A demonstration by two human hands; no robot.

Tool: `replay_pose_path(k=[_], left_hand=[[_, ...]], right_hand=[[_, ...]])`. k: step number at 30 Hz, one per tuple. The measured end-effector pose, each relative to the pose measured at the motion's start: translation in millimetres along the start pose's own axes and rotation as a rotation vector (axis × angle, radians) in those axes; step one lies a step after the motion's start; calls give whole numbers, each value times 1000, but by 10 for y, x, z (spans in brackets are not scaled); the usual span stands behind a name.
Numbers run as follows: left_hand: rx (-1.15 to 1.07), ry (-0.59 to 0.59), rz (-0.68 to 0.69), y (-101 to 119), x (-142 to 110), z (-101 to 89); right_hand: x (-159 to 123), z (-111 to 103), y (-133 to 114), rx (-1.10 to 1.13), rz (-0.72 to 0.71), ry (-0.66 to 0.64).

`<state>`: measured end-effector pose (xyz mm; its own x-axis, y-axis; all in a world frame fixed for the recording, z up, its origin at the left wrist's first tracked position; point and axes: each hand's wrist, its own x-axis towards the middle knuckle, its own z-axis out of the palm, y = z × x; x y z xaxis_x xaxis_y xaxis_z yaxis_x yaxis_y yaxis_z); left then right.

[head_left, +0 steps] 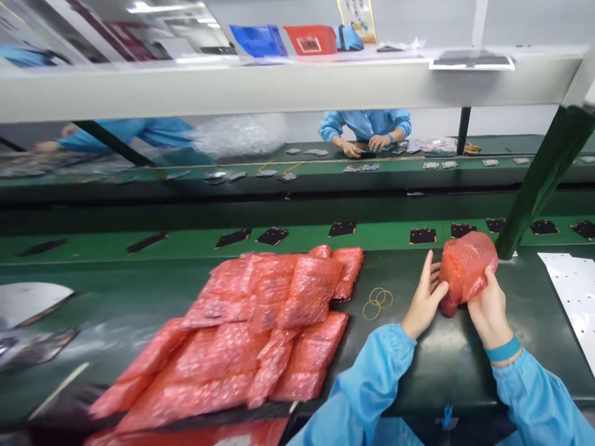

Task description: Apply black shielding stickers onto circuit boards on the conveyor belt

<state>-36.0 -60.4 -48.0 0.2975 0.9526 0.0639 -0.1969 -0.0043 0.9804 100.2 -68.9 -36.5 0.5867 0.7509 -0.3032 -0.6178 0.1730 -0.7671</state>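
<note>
Crumpled red bubble-wrap bag (466,272) sits up off the dark green bench top, bunched btw the person's two hands, at the right of the work area. Long axis runs diagonally, low end toward the body on the L, high end away on the R, near the dark green upright post (542,179). R hand (488,310) is the nearer one & has the real hold: fingers curled behind the bag, thumb across its lower right side, a narrow grip on a fistful of wrap. L hand (425,297) stands open, fingers spread upward, thumb against the bag's lower left edge, so more a light touch than a grip.

Just L of the hands: 3 thin yellow rubber bands (377,303), loose on the bench. Further L, a big overlapping pile of flat red bubble bags (260,328). Row of black rectangular parts (423,235) lies along the green strip beyond. White perforated sheet (576,297) at far R. Blue cuffs on both arms, teal band on R wrist (502,350). Across the line, a co-worker in blue (367,127) handles small silver packets (353,152).
</note>
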Motion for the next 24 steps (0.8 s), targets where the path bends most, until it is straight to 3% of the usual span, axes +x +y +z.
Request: replay_pose_path(k=[5, 10, 13, 15, 17, 20, 22, 24], left_hand=[[-34, -90, 72, -54, 69, 173], [-64, 105, 42, -93, 206, 316], [61, 244, 221, -131, 119, 407], [200, 256, 349, -142, 25, 435], [265, 241, 355, -106, -37, 404], [158, 335, 224, 16, 2, 241], [78, 397, 147, 67, 112, 97], [35, 380, 92, 51, 253, -21]], right_hand=[[-103, -111, -179, 6, -15, -24], [-91, -101, -176, 47, -46, -92], [-109, -33, -102, 97, -67, -16], [-136, 20, -86, 111, -61, 33], [-164, 62, -129, 113, -62, -12], [-188, 97, -292, 121, -101, -125], [-181, 101, -427, 99, -138, -125], [-147, 85, -556, 53, -161, -71]])
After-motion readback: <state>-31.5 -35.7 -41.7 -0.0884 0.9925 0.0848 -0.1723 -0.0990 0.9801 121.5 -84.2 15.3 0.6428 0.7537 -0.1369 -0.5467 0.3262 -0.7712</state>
